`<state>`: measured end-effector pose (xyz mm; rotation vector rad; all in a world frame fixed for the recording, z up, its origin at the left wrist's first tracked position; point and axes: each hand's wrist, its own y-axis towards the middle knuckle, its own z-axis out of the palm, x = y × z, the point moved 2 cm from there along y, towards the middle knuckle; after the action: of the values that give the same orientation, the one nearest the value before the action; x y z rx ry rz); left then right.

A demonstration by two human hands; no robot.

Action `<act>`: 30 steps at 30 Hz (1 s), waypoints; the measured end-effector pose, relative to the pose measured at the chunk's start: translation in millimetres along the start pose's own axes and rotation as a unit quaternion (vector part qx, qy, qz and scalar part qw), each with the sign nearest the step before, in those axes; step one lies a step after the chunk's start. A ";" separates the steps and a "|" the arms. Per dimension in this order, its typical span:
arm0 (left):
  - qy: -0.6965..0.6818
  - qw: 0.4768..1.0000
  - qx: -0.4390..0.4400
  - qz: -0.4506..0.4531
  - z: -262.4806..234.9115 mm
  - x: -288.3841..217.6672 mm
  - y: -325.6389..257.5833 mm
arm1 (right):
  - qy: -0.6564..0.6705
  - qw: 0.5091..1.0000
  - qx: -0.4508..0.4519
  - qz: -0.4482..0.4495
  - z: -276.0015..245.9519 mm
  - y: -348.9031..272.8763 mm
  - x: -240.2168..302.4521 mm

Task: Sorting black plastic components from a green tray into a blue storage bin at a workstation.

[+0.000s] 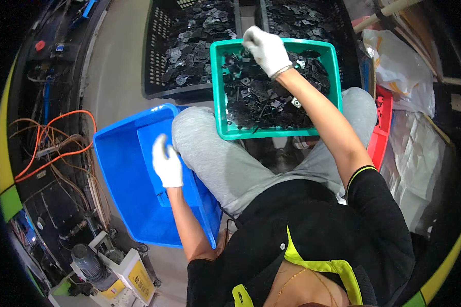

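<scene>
Both my hands wear white gloves. My right hand (265, 51) is at the far side of the green tray (276, 134), its fingers bent inward; whatever they hold, if anything, is hidden. Small black parts (261, 94), flat and irregular with a few lighter pieces among them, fill that tray, which rests across my knees. My left hand (167, 163) hangs over the blue bin (125, 174) beside my left leg. Its fingers are stretched out and slightly blurred, with the thumb apart and nothing visible in them. A few dark bits lie low in the bin under my wrist.
Beyond the tray stand black perforated crates (155, 61) heaped with dark flat parts. At the right are a red bin (379, 138) and clear plastic bags (402, 71). Orange cable (51, 161), machinery and a motor (89, 261) line the left.
</scene>
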<state>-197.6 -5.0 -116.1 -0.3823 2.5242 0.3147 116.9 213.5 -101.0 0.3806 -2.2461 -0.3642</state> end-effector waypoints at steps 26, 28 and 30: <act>0.284 0.891 0.280 0.216 138.3 -194.4 62.5 | -0.244 0.885 0.372 0.138 -103.1 -152.4 -3.3; 0.288 0.888 0.280 0.222 140.6 -191.5 66.2 | -0.200 0.913 0.339 0.109 -113.0 -151.1 -8.9; 0.295 0.882 0.284 0.235 141.2 -185.4 68.1 | -0.113 0.931 0.313 0.149 -129.3 -143.6 -16.1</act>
<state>-1.8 138.6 -117.3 0.4463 3.1137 -0.4450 247.7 71.2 -85.0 0.3211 -2.5636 0.5105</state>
